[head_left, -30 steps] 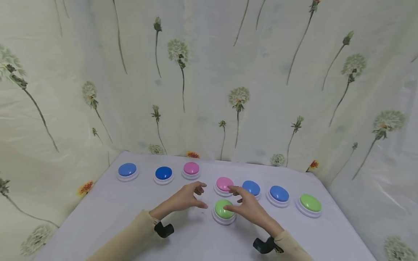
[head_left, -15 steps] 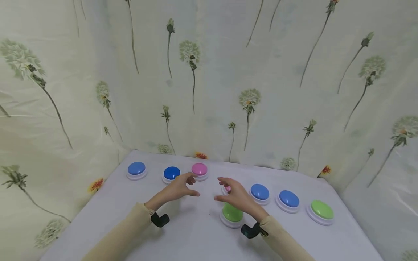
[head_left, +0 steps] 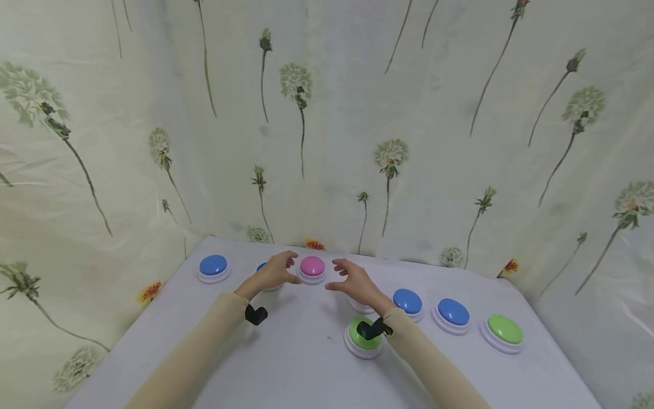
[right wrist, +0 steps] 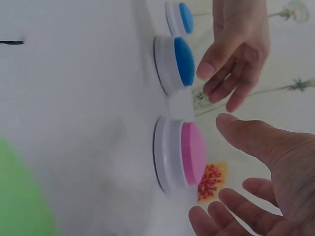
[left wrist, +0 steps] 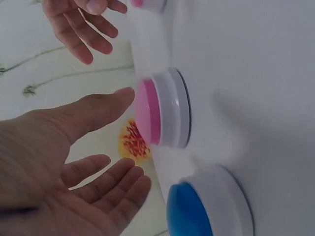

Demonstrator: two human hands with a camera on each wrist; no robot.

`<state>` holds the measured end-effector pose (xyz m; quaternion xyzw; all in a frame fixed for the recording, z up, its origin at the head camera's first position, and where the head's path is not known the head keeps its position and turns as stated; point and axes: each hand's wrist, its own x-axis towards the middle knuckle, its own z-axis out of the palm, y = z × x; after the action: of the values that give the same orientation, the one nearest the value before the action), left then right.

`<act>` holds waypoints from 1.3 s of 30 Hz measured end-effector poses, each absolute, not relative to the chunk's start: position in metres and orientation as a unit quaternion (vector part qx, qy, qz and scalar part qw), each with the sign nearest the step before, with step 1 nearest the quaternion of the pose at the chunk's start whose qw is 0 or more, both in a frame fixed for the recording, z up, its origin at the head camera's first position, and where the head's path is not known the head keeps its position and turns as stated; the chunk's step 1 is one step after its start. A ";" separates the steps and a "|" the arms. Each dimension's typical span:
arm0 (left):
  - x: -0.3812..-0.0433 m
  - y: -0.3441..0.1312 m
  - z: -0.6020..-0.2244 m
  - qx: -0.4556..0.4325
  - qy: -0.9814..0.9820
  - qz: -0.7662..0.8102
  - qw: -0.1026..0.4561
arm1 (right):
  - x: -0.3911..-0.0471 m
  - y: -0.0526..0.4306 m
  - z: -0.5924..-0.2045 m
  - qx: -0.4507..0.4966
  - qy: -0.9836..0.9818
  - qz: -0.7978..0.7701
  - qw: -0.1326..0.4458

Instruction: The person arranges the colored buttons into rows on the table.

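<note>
A pink button (head_left: 312, 266) on a round white base stands near the back edge of the table, between the two hands. My left hand (head_left: 274, 271) is raised at its left, thumb and fingers apart, holding nothing. On its other side my right hand (head_left: 356, 282) hovers in a mirrored pose, also holding nothing. Both wrist views show the pink dome (left wrist: 146, 112) standing free of the fingers. A blue button (right wrist: 184, 61) sits beside it and is partly covered by the left hand in the head view. The right hand hides the second pink button's dome in the head view.
A green button (head_left: 364, 335) lies under the right wrist. Two blue buttons (head_left: 407, 301) and another green one (head_left: 504, 329) stand to the right. A further blue button (head_left: 213, 264) is at the far left. Flower-printed cloth (head_left: 327, 142) hangs behind the white table (head_left: 286, 363).
Both hands have moved forward from around the near green button to either side of the far pink one. The head view has swung slightly left. The buttons have stayed in place.
</note>
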<state>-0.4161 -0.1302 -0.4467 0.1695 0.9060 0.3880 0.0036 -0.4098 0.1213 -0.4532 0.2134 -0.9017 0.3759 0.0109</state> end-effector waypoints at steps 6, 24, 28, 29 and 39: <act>-0.438 -0.127 -0.444 0.166 0.929 0.330 0.022 | -0.431 0.106 -0.459 0.196 -0.900 0.388 -0.002; -0.466 -0.109 -0.473 0.141 0.928 0.344 0.040 | -0.466 0.078 -0.481 0.162 -0.921 0.352 -0.035; -0.463 -0.109 -0.474 0.133 0.921 0.363 0.050 | -0.465 0.076 -0.484 0.159 -0.921 0.356 -0.026; -0.462 -0.109 -0.473 0.132 0.919 0.367 0.051 | -0.465 0.076 -0.484 0.160 -0.920 0.357 -0.025; -0.458 -0.113 -0.474 0.134 0.909 0.390 0.051 | -0.459 0.077 -0.481 0.151 -0.913 0.377 -0.036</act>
<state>-0.4582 -0.1133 -0.4740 0.1338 0.9094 0.3905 0.0510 -0.4587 0.0768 -0.4812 0.1513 -0.9130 0.3771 -0.0357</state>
